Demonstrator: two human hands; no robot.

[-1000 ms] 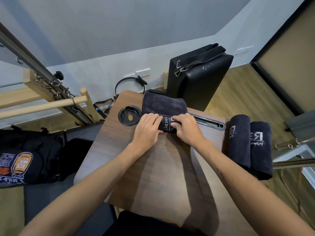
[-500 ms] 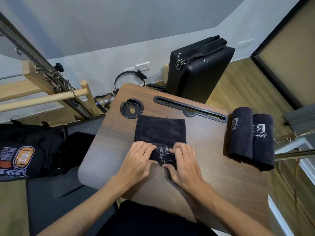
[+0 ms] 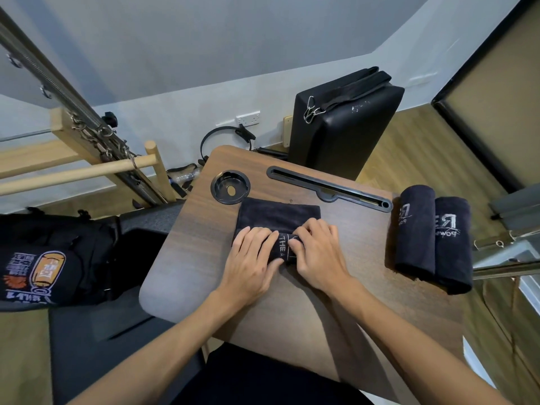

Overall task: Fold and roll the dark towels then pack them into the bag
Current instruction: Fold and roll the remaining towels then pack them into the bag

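The dark towel (image 3: pixel 276 219) is lying near the middle of the wooden worktop (image 3: pixel 193 255), its far part spread flat and its near edge bunched into a thick roll with pale lettering showing between the two hands. The left hand (image 3: pixel 251 263) is resting on the left end of that roll, its fingers (image 3: pixel 248 238) curling over the top of it and gripping the cloth. The right hand (image 3: pixel 320 255) is sitting on the right end, its fingers (image 3: pixel 309 229) bending over the roll and pressing down on it in the same grip. Two rolled towels (image 3: pixel 434 238) are lying side by side, touching each other, at the right edge of the worktop, well apart from the hands. A black bag (image 3: pixel 43 258) with an orange printed design is sitting off the worktop at the left. On the far side of the worktop a round cup recess (image 3: pixel 230 187) is sitting just beyond the towel's far left corner, beside a long black slot (image 3: pixel 327 188).
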